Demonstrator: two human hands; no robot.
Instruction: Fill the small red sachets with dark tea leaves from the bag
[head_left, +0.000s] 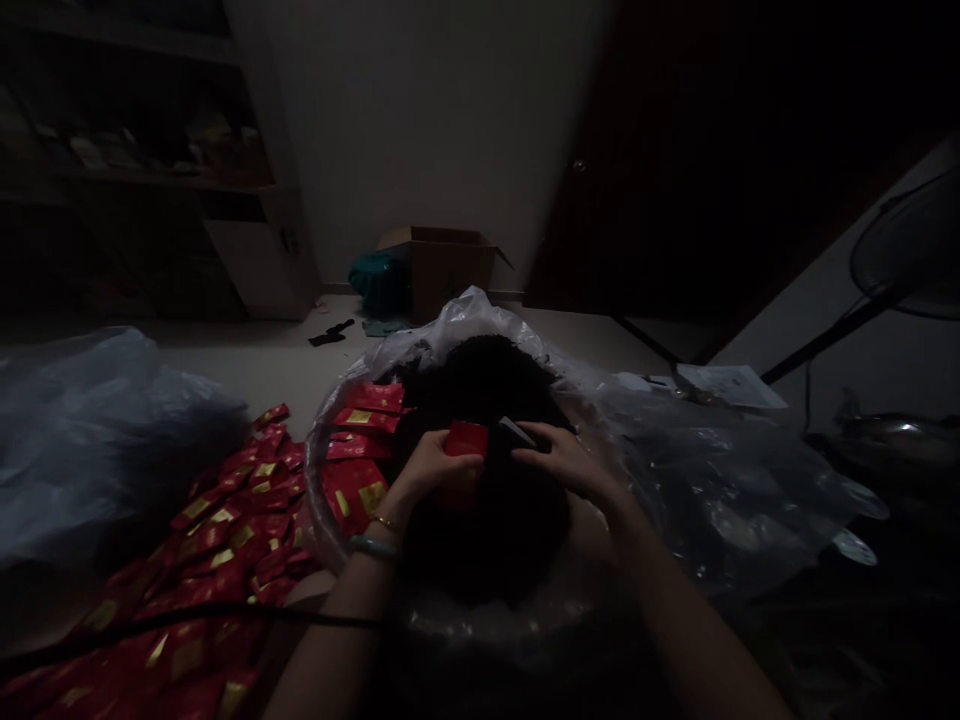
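My left hand (435, 468) is closed round a small red packet (466, 440), held upright over a heap of dark loose material (487, 380). My right hand (559, 455) pinches a thin pale flat piece (516, 432) just to the right of the packet; the two do not touch. What the pale piece is, I cannot make out in this dim light. The heap lies in a round container lined with clear plastic (474, 308). Several red packets with gold labels (365, 437) lie along the container's left side.
Many red packets (240, 540) are piled on the left, beside a large plastic bag (97, 430). Clear plastic (720, 500) spreads at the right near a fan (911, 245). A cardboard box (454, 270) and a teal bag (380, 283) stand by the wall. A dark cord (225, 608) crosses the lower left.
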